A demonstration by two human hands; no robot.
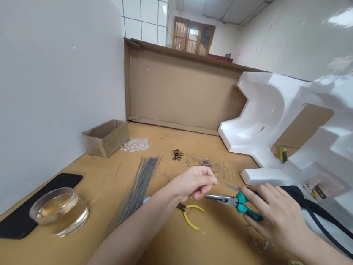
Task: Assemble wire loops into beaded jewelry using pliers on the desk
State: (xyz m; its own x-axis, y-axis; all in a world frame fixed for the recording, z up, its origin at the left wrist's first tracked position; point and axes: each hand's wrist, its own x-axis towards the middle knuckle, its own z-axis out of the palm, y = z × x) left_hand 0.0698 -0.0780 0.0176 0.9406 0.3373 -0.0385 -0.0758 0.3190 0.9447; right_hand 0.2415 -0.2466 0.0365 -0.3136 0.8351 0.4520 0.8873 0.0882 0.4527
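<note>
My right hand [276,212] is wrapped round the teal handles of a pair of long-nose pliers [229,199], whose metal jaws point left. My left hand [199,181] is closed in a pinch just beyond the plier tips; whatever lies between its fingertips is too small to make out. Below the left wrist lies a yellow-handled hand tool [191,220], its head partly hidden. Behind the left hand is a loose tangle of thin wire pieces [217,166]. A bundle of straight grey wires [140,181] runs under the left forearm.
A small pile of black rings [177,154] and a heap of clear bits [135,144] lie farther back, beside an open cardboard box [107,138]. At left, a glass bowl of liquid [59,211] overlaps a black pad [11,219]. White foam packing [261,97] stands at right.
</note>
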